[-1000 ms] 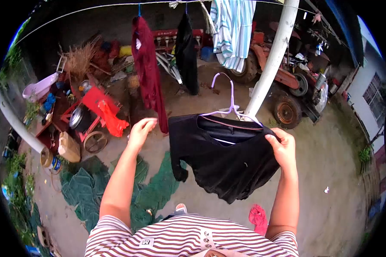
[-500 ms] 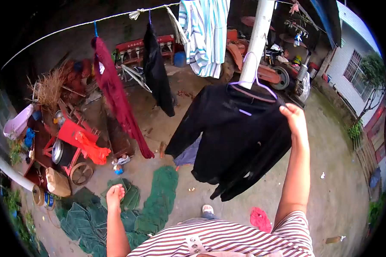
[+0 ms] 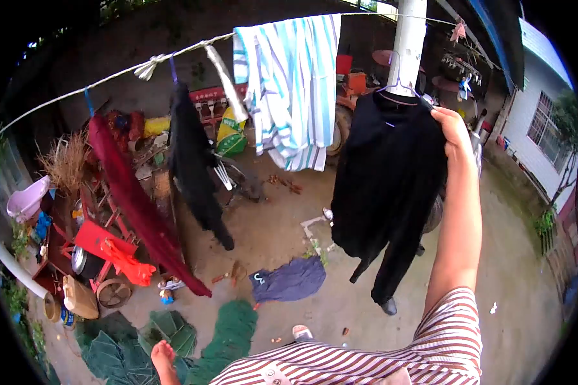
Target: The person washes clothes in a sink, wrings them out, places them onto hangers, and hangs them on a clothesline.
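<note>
My right hand [image 3: 453,131] is raised and closed on the shoulder of a black long-sleeved top [image 3: 392,173]. The top hangs from a thin purple clothes hanger [image 3: 399,83], its sleeves dangling, in front of a white pole [image 3: 410,45]. Low at the left, my left hand [image 3: 164,356] is loosely curled, nothing visible in it, above green netting [image 3: 228,340]. A white rope [image 3: 196,46] runs across the upper view. On it hang a maroon garment [image 3: 138,199], a dark garment [image 3: 192,167] and a blue-and-white striped cloth [image 3: 295,90].
A dark blue cloth [image 3: 292,281] lies on the concrete floor. At the left are a red cart frame with a red cloth [image 3: 125,260], a tan jug [image 3: 79,297] and a lilac basin [image 3: 29,199]. A white-walled building [image 3: 549,70] stands at the right.
The black top and my right hand have risen, nearer the white pole. The view has shifted, so the rope and hanging clothes appear lower and further left. My left hand sits lower in view.
</note>
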`<state>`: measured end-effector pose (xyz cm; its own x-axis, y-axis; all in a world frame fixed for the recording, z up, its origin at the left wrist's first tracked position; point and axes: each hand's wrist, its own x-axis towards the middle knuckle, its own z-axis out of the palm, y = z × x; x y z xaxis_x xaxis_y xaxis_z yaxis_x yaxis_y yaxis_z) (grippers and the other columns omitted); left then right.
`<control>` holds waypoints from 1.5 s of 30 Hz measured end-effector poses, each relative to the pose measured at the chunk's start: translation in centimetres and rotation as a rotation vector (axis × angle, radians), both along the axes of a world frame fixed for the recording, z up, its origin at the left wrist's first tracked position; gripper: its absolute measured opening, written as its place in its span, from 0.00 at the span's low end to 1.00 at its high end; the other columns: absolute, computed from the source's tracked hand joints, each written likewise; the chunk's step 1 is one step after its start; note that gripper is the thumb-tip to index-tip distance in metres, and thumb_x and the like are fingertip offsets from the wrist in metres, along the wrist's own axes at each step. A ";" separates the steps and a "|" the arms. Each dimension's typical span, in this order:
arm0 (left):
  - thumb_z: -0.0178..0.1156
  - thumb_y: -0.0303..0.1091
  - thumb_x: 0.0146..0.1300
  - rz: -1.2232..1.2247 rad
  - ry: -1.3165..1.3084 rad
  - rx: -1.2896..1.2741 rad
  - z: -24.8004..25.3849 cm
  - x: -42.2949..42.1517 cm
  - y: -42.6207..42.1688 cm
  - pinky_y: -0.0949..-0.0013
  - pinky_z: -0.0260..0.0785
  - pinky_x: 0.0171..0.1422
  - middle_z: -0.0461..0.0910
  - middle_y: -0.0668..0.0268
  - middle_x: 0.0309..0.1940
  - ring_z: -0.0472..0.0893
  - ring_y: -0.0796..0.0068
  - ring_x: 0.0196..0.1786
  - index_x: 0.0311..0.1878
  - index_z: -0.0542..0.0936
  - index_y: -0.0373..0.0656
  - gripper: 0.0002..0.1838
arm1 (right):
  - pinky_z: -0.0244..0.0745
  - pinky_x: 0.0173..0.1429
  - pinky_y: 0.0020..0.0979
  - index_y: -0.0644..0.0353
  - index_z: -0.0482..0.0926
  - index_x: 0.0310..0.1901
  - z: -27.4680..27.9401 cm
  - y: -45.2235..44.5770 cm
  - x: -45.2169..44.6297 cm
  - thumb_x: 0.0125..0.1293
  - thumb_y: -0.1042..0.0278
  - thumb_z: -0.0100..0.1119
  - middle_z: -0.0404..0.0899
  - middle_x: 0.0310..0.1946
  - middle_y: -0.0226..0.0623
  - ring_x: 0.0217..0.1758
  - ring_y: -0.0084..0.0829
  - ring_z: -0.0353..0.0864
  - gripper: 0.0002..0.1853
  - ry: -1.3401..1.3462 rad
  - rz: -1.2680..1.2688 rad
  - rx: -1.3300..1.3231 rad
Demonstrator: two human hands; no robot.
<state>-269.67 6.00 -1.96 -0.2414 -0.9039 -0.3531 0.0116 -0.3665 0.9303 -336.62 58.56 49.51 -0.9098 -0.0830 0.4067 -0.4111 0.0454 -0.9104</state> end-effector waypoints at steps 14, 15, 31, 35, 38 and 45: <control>0.61 0.39 0.68 0.057 -0.126 -0.023 5.4 -12.8 10.2 0.73 0.64 0.30 0.69 0.73 0.20 0.68 0.80 0.23 0.30 0.78 0.44 0.11 | 0.72 0.50 0.35 0.69 0.84 0.46 14.7 -5.8 -29.1 0.59 0.75 0.61 0.84 0.37 0.40 0.41 0.34 0.81 0.14 0.335 -0.232 -0.077; 0.62 0.36 0.68 0.120 -0.100 0.050 4.8 -12.3 10.1 0.72 0.69 0.33 0.74 0.71 0.23 0.72 0.78 0.26 0.36 0.80 0.42 0.08 | 0.72 0.50 0.35 0.69 0.84 0.46 15.1 -5.8 -31.1 0.59 0.75 0.61 0.84 0.37 0.40 0.41 0.34 0.81 0.14 0.337 -0.226 -0.075; 0.61 0.38 0.70 0.185 -0.109 0.100 -1.4 -6.4 9.5 0.76 0.69 0.26 0.79 0.73 0.24 0.75 0.81 0.23 0.43 0.82 0.48 0.06 | 0.74 0.57 0.42 0.56 0.82 0.53 0.6 -4.0 -35.1 0.62 0.60 0.60 0.83 0.45 0.49 0.50 0.48 0.82 0.18 0.622 -0.991 0.594; 0.60 0.39 0.71 0.124 -0.078 0.073 -0.5 -6.8 11.1 0.77 0.69 0.28 0.80 0.73 0.27 0.76 0.81 0.25 0.47 0.81 0.45 0.09 | 0.74 0.52 0.39 0.66 0.78 0.44 -11.0 -7.9 -19.3 0.65 0.82 0.51 0.80 0.42 0.47 0.46 0.46 0.79 0.08 1.079 -0.584 0.178; 0.59 0.38 0.72 0.102 -0.095 0.045 4.3 -7.3 14.7 0.78 0.71 0.32 0.78 0.72 0.29 0.76 0.82 0.29 0.50 0.80 0.42 0.11 | 0.73 0.47 0.41 0.66 0.75 0.40 -29.4 -10.7 -7.8 0.64 0.82 0.49 0.76 0.35 0.48 0.40 0.48 0.77 0.06 0.638 -0.238 0.380; 0.57 0.35 0.72 0.099 -0.285 -0.067 7.4 6.5 24.1 0.77 0.69 0.41 0.79 0.72 0.32 0.74 0.83 0.33 0.51 0.82 0.37 0.13 | 0.78 0.55 0.41 0.62 0.83 0.45 -52.2 -18.3 26.6 0.66 0.71 0.56 0.85 0.41 0.47 0.47 0.46 0.84 0.09 0.043 1.009 0.767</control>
<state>-263.13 30.13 5.42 -0.0509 -0.9415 -0.3331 -0.2204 -0.3148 0.9232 -310.03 40.22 -2.68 -0.2924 -0.9559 -0.0257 -0.5986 0.2040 -0.7746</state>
